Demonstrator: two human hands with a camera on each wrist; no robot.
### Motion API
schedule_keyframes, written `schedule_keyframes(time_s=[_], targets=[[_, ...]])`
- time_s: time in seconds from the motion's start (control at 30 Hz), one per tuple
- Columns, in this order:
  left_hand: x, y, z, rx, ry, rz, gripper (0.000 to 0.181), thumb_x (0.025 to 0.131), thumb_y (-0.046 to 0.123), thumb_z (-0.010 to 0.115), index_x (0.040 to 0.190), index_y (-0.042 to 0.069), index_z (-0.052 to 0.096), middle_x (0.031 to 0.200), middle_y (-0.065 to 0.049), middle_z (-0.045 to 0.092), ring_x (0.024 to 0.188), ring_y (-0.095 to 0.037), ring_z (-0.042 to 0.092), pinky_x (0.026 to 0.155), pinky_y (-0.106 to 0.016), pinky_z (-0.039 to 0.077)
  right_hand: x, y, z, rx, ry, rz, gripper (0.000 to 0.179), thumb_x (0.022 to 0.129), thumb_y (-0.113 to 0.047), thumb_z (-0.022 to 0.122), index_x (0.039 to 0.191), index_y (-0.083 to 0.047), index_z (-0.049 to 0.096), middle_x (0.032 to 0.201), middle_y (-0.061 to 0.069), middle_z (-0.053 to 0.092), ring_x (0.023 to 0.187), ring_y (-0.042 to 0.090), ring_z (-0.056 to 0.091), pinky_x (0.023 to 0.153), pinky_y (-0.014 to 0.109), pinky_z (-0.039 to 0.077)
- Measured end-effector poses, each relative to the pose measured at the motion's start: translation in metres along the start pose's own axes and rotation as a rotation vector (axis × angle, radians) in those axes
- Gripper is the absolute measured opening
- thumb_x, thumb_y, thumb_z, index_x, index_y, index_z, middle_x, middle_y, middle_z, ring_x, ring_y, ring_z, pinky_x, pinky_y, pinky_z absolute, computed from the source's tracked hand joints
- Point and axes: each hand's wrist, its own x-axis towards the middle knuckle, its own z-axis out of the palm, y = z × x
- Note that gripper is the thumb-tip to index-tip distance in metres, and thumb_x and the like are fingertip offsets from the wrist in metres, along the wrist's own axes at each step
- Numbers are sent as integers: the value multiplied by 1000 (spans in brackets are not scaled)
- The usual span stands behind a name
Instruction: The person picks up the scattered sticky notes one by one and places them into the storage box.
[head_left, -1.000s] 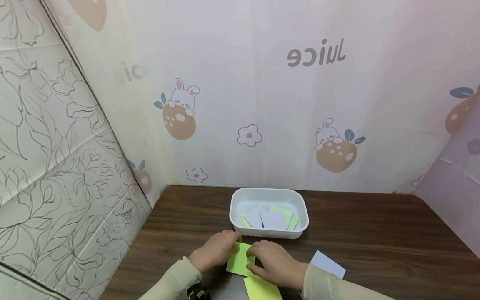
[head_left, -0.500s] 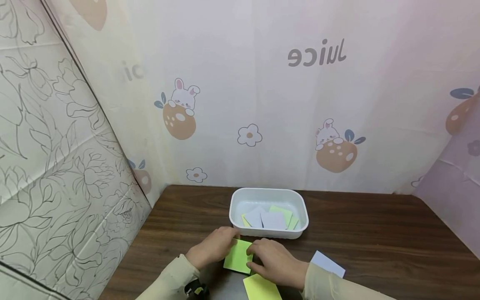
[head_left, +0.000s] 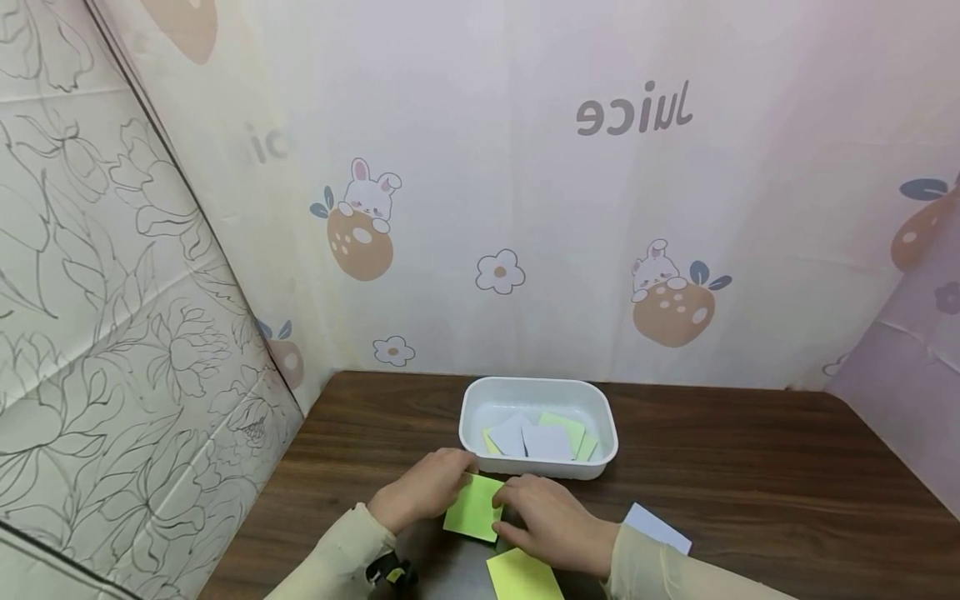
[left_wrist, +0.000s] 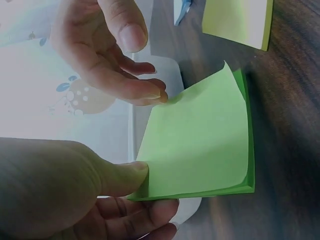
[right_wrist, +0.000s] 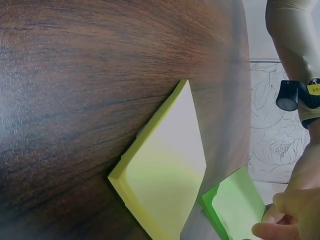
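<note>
The green pad [head_left: 474, 507] is between the two hands, just in front of the tray [head_left: 536, 468] on the person's side. Its top sheet [left_wrist: 200, 135] has one corner curled up, away from the layer below.

The left hand [head_left: 427, 487] pinches the pad by its edge, thumb on the top face and fingers underneath. The right hand [head_left: 546, 518] has its fingers loosely bent, a fingertip at the pad's edge and the thumb apart from it, so it is not gripping.

The yellow pad [head_left: 525, 575] lies on the table [head_left: 712, 467], nearer the person. Inside the tray are white papers [head_left: 547, 442], with green and yellow ones beside them. Another white sheet [head_left: 657, 528] lies by the right sleeve [head_left: 652, 575].

"Juice" [head_left: 633, 109] reads mirror-reversed on the back cloth [head_left: 510, 192]; a fainter, partial word shows at left. The left wrist camera [right_wrist: 300, 95] bears a yellow label [right_wrist: 313, 89], its marks too small to read.
</note>
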Motion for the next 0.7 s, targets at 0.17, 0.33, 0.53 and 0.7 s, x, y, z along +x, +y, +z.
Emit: schedule_keyframes(time_s=[0.17, 0.33, 0.53, 0.7], targets=[[0, 2, -6, 10, 0, -6, 13, 98, 1, 59, 99, 8, 70, 88, 1, 66, 72, -6, 49, 64, -23, 44, -1, -1, -4, -25, 20, -8, 22, 93, -31, 72, 107, -14, 72, 100, -6, 72, 94, 8, 63, 80, 29, 53], [0, 4, -9, 3, 3, 0, 12, 98, 1, 59, 99, 8, 69, 88, 0, 66, 72, -6, 49, 64, -22, 44, -2, -1, -7, -25, 26, -8, 21, 93, -31, 72, 106, -14, 72, 100, -5, 73, 92, 8, 63, 79, 28, 53], [0, 1, -8, 5, 24, 5, 11, 98, 1, 60, 96, 9, 68, 88, -1, 67, 73, -6, 51, 65, -23, 46, -2, -1, -9, -27, 28, -17, 20, 93, -31, 72, 106, -15, 72, 99, -7, 72, 91, 7, 63, 79, 28, 53], [1, 0, -10, 13, 42, 12, 13, 97, 0, 60, 96, 9, 69, 91, -3, 68, 78, -7, 55, 69, -26, 49, -3, -1, -12, -37, 29, -27, 19, 93, -30, 72, 105, -15, 72, 97, -7, 72, 90, 7, 63, 79, 28, 53]])
